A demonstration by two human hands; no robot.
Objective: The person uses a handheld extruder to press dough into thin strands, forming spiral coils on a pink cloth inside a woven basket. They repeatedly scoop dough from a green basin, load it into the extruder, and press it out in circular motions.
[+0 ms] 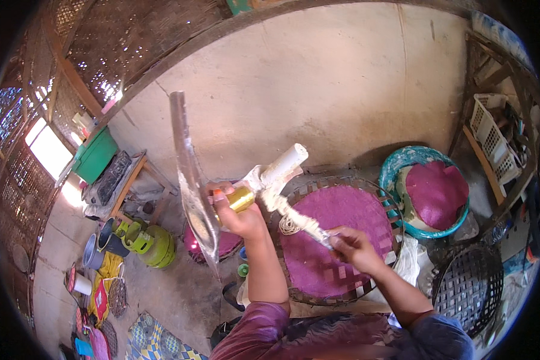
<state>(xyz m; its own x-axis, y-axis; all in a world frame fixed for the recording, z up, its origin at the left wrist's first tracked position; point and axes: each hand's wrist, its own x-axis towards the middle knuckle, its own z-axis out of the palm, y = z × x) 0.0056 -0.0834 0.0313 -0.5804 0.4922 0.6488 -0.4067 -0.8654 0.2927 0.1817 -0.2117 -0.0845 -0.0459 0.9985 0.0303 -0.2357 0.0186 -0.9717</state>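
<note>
My left hand (237,217) is closed around a gold-coloured metal cylinder (241,200). Just beyond it is a white tube (285,163) smeared with pale dough; how the two join is hard to make out. A long, dough-marked press lever (189,162) rises beside the left hand. My right hand (353,247) grips the end of a narrow stick (306,223) thickly coated in pale dough, its far end close to the tube. Below lies a round woven bamboo tray (396,225) lined with purple cloth (336,258), bearing a small coil of dough strands (289,225).
Right of the tray stands a teal basin (390,174) holding pale dough partly under purple cloth. A dark woven basket (471,288) is nearer me. At left are a green gas cylinder (156,246), buckets (111,237) and a wooden bench (129,186). A wall (330,78) stands behind.
</note>
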